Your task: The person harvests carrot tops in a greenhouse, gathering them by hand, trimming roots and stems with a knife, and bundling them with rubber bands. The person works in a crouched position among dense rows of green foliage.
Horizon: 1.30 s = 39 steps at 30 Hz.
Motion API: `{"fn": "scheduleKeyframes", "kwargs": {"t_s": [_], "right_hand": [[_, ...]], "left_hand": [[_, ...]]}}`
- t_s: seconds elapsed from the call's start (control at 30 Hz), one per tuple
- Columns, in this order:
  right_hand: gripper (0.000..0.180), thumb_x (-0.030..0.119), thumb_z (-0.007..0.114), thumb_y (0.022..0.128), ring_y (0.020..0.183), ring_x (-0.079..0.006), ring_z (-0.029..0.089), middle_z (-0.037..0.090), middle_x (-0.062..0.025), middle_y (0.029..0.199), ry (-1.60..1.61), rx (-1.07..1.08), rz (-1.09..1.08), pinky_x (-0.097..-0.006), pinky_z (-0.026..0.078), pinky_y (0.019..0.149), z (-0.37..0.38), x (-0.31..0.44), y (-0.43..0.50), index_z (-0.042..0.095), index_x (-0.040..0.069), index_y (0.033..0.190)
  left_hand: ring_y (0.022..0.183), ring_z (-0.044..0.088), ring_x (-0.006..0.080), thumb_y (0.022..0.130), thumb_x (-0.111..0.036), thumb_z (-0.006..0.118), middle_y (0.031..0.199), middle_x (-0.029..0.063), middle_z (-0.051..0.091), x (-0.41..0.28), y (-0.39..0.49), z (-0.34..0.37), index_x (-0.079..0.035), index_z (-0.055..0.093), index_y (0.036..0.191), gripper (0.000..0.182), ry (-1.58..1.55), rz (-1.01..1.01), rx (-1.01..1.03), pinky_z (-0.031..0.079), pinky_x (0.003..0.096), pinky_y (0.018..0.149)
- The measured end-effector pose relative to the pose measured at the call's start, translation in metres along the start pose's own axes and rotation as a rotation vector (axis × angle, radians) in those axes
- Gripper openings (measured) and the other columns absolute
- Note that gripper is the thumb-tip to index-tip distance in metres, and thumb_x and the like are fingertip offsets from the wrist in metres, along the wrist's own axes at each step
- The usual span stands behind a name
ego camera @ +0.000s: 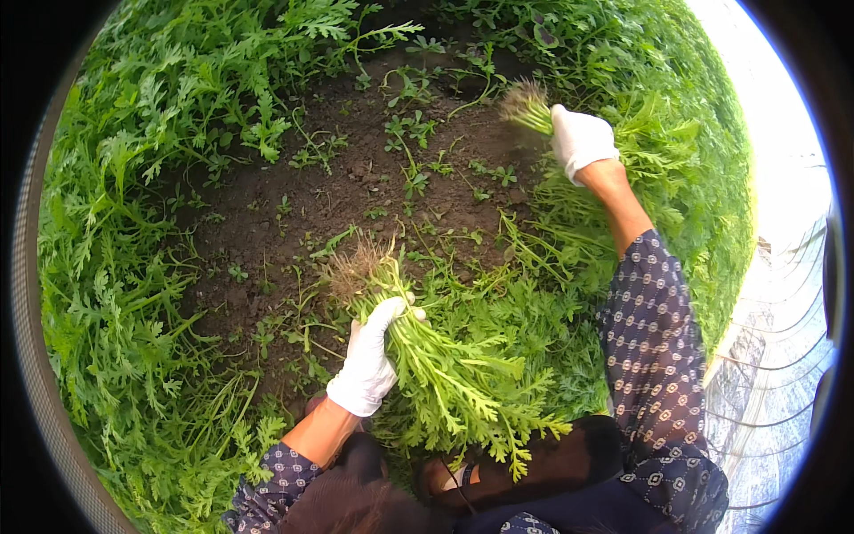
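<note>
My left hand (370,357), in a white glove, grips a bunch of leafy green plants (447,374) around the lower stems. Its brown, stringy roots point up and away from me, while the lobed leaves hang toward my lap. Farther out on the right, my right hand (584,139), gloved too, is closed around a second bunch, whose soil-dusted roots and pale stem ends (530,110) stick out to the left. The leaves of that bunch trail to the right and blend with the plants behind, so its full length cannot be made out.
Dark bare soil (360,167) with small weeds (410,130) lies in the middle. Dense leafy plants (107,280) stand to the left, and more (694,133) grow on the right. Plastic sheeting with curved ribs (767,367) borders the right side. My shoe (440,475) is below.
</note>
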State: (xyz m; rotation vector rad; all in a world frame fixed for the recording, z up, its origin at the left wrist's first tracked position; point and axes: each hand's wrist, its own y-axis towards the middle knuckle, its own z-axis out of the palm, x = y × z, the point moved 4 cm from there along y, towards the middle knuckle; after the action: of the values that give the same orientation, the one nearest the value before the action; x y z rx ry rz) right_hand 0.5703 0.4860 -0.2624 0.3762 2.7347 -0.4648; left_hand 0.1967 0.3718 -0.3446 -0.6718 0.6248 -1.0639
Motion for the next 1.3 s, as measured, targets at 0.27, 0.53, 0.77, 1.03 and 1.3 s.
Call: {"fn": "scheduleKeyframes", "kwargs": {"t_s": [0.27, 0.53, 0.77, 1.03, 1.3], "right_hand": [[0.018, 0.008, 0.060, 0.083, 0.088, -0.0324, 0.073, 0.073, -0.0213, 0.092, -0.209, 0.351, -0.107, -0.0414, 0.058, 0.076, -0.028, 0.009, -0.057, 0.073, 0.002, 0.093], [0.018, 0.017, 0.046, 0.091, 0.058, -0.0212, 0.060, 0.063, -0.0113, 0.071, 0.501, -0.214, -0.451, -0.0351, 0.053, 0.054, -0.235, 0.068, -0.151, 0.062, 0.009, 0.097], [0.037, 0.033, 0.059, 0.099, 0.099, -0.0118, 0.056, 0.067, -0.0079, 0.110, 1.793, -0.043, -0.441, -0.0287, 0.047, 0.090, -0.176, 0.128, -0.189, 0.058, 0.006, 0.125], [0.087, 0.046, 0.075, 0.086, 0.126, -0.0187, 0.049, 0.053, -0.0115, 0.138, 2.038, -0.005, -0.484, -0.0350, 0.037, 0.111, -0.185, 0.154, -0.235, 0.032, 0.002, 0.148], [0.047, 0.016, 0.086, 0.077, 0.091, -0.0136, 0.064, 0.069, -0.0039, 0.101, 2.336, 0.080, -0.421, -0.0340, 0.055, 0.083, -0.161, 0.144, -0.239, 0.061, 0.004, 0.115]], "left_hand": [[0.085, 0.069, 0.0213, 0.092, -0.019, 0.067, 0.096, 0.0104, 0.071, -0.014, -0.008, 0.037, -0.001, 0.064, 0.115, 0.029, 0.083, 0.162, 0.109, 0.060, 0.0386, 0.077], [0.089, 0.069, 0.0243, 0.090, -0.015, 0.069, 0.097, 0.0136, 0.071, -0.067, -0.082, 0.102, 0.002, 0.061, 0.120, 0.036, 0.232, 0.534, 0.320, 0.058, 0.0404, 0.082], [0.096, 0.066, 0.0144, 0.085, -0.004, 0.074, 0.111, 0.0049, 0.069, -0.076, -0.155, 0.163, -0.003, 0.061, 0.123, 0.040, 0.348, 0.848, 0.263, 0.054, 0.0299, 0.086], [0.096, 0.066, 0.0146, 0.088, -0.011, 0.071, 0.109, 0.0057, 0.068, -0.085, -0.184, 0.168, -0.002, 0.061, 0.121, 0.035, 0.688, 0.647, 0.219, 0.055, 0.0309, 0.081], [0.108, 0.060, 0.0148, 0.096, -0.025, 0.064, 0.117, 0.0044, 0.065, -0.054, -0.189, 0.205, -0.007, 0.060, 0.125, 0.035, 0.959, 0.477, 0.285, 0.048, 0.0350, 0.096]]}}
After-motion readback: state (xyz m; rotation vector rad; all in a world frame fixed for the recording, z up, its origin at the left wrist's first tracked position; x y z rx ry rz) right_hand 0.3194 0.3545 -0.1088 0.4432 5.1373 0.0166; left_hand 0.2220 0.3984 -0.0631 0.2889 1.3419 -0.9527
